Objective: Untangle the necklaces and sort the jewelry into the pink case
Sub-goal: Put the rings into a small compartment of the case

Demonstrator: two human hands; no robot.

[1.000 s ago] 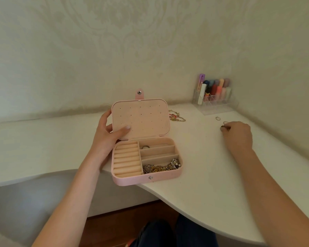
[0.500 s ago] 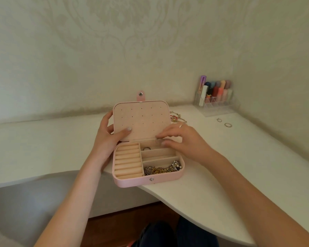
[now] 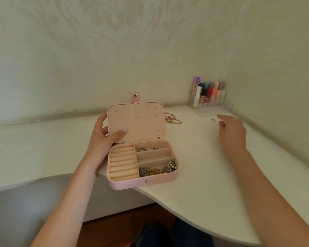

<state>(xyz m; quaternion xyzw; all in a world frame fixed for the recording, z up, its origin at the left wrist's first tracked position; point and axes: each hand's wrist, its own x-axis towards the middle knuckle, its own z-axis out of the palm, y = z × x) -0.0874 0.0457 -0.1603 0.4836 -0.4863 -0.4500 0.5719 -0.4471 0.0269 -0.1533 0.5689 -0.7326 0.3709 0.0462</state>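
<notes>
The pink case (image 3: 142, 163) sits open at the near edge of the bench (image 3: 203, 184), its front corner jutting slightly past the curved edge, and that overhang is the first risk: a push on the front could tip it off and spill everything. The left hand (image 3: 103, 141) grasps the upright lid (image 3: 136, 121), thumb on its inner face and fingers behind, so the case depends on that hold; letting go might let the lid drop shut on whatever is being placed. Two rings (image 3: 141, 150) lie in the rear right compartment, the middle one looks empty, and a heap of chains (image 3: 157, 170) fills the front one, piled to the wall, so the chains may catch on each other again or snag a ring being dropped in. The right hand (image 3: 231, 130) hovers released, fingers loosely extended and holding nothing that I can see, just beside a small ring (image 3: 213, 120) lying on the bench near the clear organizer (image 3: 210, 102). That ring is thin and flat on a smooth surface, so a hurried pinch could flick it away toward the organizer or the wall. Another tangle of gold necklaces (image 3: 173, 119) lies behind the lid, partly hidden by it, and could be overlooked or dragged if the case is shifted back.
</notes>
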